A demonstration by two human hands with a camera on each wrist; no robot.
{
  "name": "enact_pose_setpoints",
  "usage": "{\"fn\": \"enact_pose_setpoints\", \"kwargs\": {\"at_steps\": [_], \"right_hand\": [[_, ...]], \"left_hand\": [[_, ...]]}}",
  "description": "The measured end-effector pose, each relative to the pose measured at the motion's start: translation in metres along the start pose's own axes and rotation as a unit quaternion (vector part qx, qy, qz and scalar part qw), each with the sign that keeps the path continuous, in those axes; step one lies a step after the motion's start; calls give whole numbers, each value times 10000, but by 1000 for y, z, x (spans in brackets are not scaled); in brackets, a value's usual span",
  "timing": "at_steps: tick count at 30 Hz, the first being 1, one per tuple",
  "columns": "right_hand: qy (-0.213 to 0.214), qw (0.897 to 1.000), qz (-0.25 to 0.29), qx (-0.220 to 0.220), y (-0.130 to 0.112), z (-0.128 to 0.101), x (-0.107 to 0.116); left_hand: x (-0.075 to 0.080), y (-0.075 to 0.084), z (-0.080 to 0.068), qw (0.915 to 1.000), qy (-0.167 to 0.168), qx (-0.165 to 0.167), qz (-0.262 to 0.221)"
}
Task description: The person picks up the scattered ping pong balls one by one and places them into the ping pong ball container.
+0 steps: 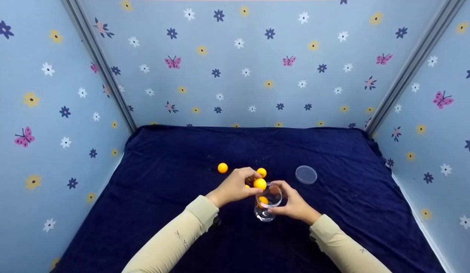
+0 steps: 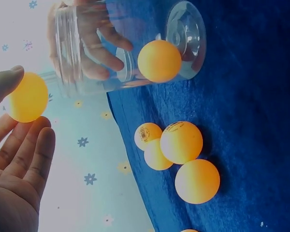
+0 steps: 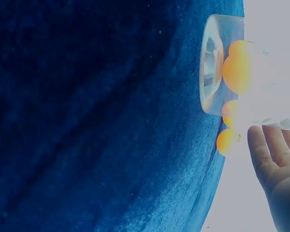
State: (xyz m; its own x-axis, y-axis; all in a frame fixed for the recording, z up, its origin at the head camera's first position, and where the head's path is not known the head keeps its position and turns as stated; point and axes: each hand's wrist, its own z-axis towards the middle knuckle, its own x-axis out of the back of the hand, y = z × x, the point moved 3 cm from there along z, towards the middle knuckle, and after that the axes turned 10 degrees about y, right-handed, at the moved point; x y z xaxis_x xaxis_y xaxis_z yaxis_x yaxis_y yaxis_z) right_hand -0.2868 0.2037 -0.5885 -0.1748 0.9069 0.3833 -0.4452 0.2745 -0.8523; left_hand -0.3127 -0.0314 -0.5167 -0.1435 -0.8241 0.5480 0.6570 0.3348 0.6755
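Note:
My left hand pinches an orange ping-pong ball between thumb and fingers, right at the mouth of a clear plastic jar. In the left wrist view the held ball is beside the jar's rim. One ping-pong ball lies inside the jar near its bottom. My right hand grips the upper part of the jar from the right, its fingers visible through the wall in the left wrist view. The jar stands upright on dark blue cloth.
Several loose ping-pong balls lie grouped on the blue cloth left of the jar, partly hidden by my left hand in the head view. Another ball sits farther left. A round clear lid lies right of the jar. Flowered walls enclose the table.

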Motion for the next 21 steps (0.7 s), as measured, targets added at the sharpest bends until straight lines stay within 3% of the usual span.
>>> {"fn": "enact_pose_setpoints", "kwargs": {"at_steps": [14,21], "right_hand": [[55,9999,118,-70,2,-1,-1],[48,9999,113,-37,1,-1,-1]], "left_hand": [[-10,-2,-2,9994,-221,-143,234],[-13,-3,-2,9966,-632,-255,456]]}}
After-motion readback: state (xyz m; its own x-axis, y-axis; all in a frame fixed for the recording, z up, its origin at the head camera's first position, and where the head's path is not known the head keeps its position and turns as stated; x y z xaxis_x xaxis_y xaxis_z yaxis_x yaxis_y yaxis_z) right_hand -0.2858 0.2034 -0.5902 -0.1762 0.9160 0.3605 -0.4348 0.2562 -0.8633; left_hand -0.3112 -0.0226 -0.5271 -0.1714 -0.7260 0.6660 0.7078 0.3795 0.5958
